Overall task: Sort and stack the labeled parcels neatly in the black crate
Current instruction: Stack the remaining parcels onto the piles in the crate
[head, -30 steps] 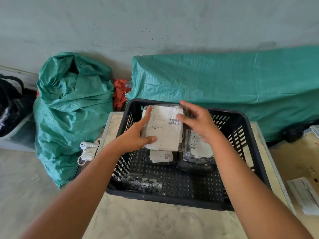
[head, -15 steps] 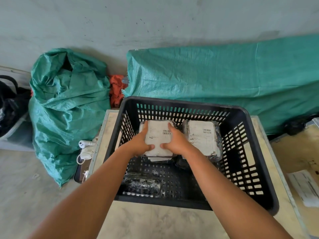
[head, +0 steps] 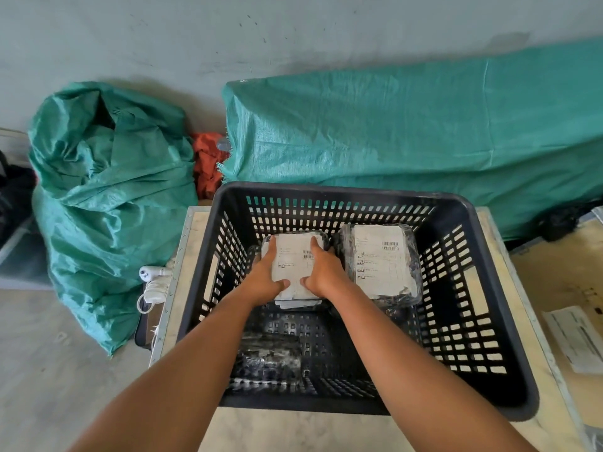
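A black slotted crate point(head: 509, 324) stands on a pale table. Inside at the back left lies a white-labelled parcel point(head: 295, 256) on top of another parcel. My left hand point(head: 266, 277) and my right hand point(head: 323, 272) press flat on it, one at each side, fingers pointing away from me. To its right sits a second stack topped by a labelled parcel in clear wrap point(head: 380, 262). A dark wrapped parcel point(head: 269, 360) lies at the crate's front left, partly hidden by my left forearm.
A stuffed green sack point(head: 111, 197) stands on the floor to the left, a long green-covered bundle point(head: 408, 132) behind the crate. A white plug and cable point(head: 153, 285) hang by the table's left edge. A paper label point(head: 577, 337) lies on the wooden surface at right.
Both hands lowered the labelled parcel from above the crate's rim down onto the back-left stack. They now lie flatter on it, and the view has tilted slightly down.
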### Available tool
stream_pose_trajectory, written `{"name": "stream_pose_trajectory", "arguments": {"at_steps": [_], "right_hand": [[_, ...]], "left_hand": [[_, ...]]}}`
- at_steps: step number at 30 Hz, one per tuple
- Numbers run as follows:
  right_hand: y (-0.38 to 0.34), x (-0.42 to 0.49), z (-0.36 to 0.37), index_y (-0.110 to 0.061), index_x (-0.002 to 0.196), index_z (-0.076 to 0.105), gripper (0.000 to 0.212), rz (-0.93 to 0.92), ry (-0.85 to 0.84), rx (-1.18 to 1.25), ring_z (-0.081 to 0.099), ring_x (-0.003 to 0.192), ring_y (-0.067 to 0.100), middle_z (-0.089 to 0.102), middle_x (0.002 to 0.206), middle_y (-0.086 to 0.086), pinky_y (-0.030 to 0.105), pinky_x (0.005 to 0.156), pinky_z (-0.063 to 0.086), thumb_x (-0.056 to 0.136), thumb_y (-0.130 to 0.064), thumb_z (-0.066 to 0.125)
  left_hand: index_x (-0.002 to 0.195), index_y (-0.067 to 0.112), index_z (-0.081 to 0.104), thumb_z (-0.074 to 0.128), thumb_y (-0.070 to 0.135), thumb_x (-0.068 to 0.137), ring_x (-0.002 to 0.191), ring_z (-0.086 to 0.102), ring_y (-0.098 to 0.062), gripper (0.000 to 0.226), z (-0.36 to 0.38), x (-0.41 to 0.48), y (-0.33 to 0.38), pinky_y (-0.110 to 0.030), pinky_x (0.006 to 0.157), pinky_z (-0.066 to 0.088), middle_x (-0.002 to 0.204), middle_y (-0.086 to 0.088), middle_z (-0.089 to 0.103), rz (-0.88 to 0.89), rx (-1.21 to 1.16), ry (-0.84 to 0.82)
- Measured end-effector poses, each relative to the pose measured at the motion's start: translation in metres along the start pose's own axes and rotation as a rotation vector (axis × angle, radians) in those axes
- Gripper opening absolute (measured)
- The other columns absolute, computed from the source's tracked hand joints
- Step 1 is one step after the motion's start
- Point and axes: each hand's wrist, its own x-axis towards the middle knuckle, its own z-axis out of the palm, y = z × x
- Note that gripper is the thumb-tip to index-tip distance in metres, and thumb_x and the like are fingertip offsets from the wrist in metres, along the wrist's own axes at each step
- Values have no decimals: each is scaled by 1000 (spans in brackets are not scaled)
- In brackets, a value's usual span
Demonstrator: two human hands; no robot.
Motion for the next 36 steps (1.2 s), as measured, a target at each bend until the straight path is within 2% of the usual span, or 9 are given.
{"name": "stream_pose_trajectory", "arguments": {"at_steps": [5,12,15,17,20,24,29,34,36], "right_hand": [[3,0,-2,-30,162,-2,108,-2,-10,-6,52,128,30,43,149,14,37,104,45,88,-26,77],[0,-7,-1,-29,162,8,97,-13,15,-58,43,137,33,26,158,18,40,110,38,91,-25,74],[-3,-12,1,-24,162,14,89,-22,27,-112,41,140,36,14,163,21,40,111,38,93,-24,72],[-2,-18,0,-22,161,15,89,-38,27,-127,41,141,36,12,164,22,39,110,38,93,-23,71],[2,-30,-6,-22,162,16,92,-145,12,-63,40,141,35,24,161,20,40,112,36,91,-26,74],[14,-51,-20,-23,159,29,85,-249,74,101,46,138,30,40,158,7,39,110,40,88,-32,77],[31,-74,-27,-32,123,67,43,-317,-45,269,59,124,21,55,145,-1,29,100,48,83,-27,83],[36,-90,-4,-32,94,80,20,-343,-282,229,67,97,-2,74,99,-20,30,93,50,76,-29,88],[37,-94,4,-30,94,81,21,-332,-366,260,69,96,-1,76,100,-17,30,93,53,75,-29,90]], "left_hand": [[148,53,-22,70,20,90,137,38,-37,114,2,10,-9,-24,86,42,164,-20,1,-39,57,-27],[152,48,-16,71,14,88,114,58,-25,114,2,6,-7,-42,94,54,155,-17,33,-19,0,-6],[155,44,-14,74,19,86,126,48,-29,114,2,0,1,-37,103,45,158,-21,24,-39,79,40],[156,41,-10,75,23,86,148,18,-37,112,0,-2,8,-45,113,30,164,-20,10,-82,148,71],[159,35,10,73,28,88,151,7,-37,95,-10,-10,22,-51,115,28,165,-15,13,-71,133,124],[149,27,42,69,34,90,129,50,-27,65,-36,-40,37,-43,103,45,147,-6,50,74,70,193],[145,25,50,71,37,89,109,63,-15,61,-59,-90,32,-40,99,51,135,0,61,96,79,32],[147,19,48,76,38,86,118,59,-16,69,-44,-122,19,-38,104,47,141,-3,58,41,245,-188],[149,20,44,73,39,88,127,54,-18,70,-42,-128,18,-39,108,42,147,-2,53,12,340,-246]]}}
